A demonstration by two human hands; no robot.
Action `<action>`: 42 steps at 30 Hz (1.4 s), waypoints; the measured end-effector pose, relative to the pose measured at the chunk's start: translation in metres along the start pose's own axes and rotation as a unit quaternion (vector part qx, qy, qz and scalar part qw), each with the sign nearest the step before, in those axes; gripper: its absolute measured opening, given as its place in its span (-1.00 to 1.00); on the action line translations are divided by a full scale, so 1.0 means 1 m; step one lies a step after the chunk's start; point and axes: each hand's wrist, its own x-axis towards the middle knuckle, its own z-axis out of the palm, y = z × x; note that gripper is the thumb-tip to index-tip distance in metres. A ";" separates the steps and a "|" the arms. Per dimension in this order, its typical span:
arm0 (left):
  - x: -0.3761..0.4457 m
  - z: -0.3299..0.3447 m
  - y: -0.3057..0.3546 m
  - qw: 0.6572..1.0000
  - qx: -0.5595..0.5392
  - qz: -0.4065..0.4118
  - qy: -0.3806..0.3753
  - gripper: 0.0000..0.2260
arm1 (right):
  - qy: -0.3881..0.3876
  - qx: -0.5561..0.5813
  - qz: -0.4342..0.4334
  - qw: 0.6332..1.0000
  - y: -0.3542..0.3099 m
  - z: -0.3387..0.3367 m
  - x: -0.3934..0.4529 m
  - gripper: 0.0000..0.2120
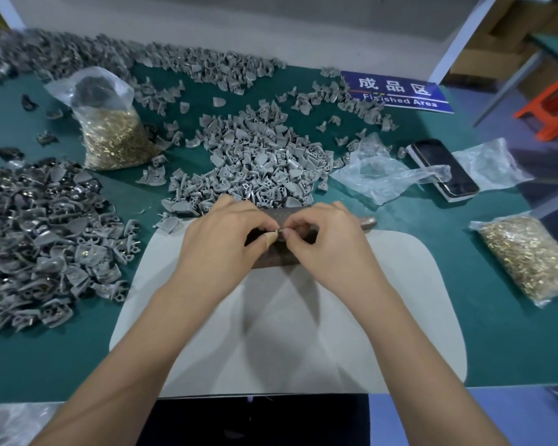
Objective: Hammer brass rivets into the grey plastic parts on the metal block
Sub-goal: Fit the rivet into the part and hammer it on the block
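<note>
Both hands meet over the dark metal block (279, 259), which lies on a white pad (287, 317). My left hand (226, 235), its thumb wrapped in tape, pinches a small grey plastic part (276, 235) against the block. My right hand (322, 239) pinches something tiny at the same spot; a rivet cannot be made out. A pile of grey plastic parts (258, 159) lies just behind the block. A hammer head (368, 222) pokes out to the right of my right hand.
Darker grey parts with brass (45, 236) are heaped at the left. Bags of brass rivets stand at back left (116, 136) and lie at right (529, 255). A phone (445, 169), crumpled plastic bags (377, 175) and a blue "Finished Area" sign (397, 91) lie at the back right.
</note>
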 end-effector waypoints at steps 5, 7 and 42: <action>0.001 0.001 -0.001 1.000 -0.003 -0.008 0.003 -0.95 | -0.006 0.093 0.014 0.996 0.000 -0.001 0.000 -0.93; 0.001 0.002 -0.001 1.000 0.000 -0.009 0.002 -0.95 | 0.003 0.100 0.021 0.995 0.000 0.001 -0.002 -0.91; -0.003 0.006 0.005 0.999 0.016 -0.027 0.022 -0.95 | 0.067 -0.061 0.211 0.973 0.050 -0.037 -0.062 -0.76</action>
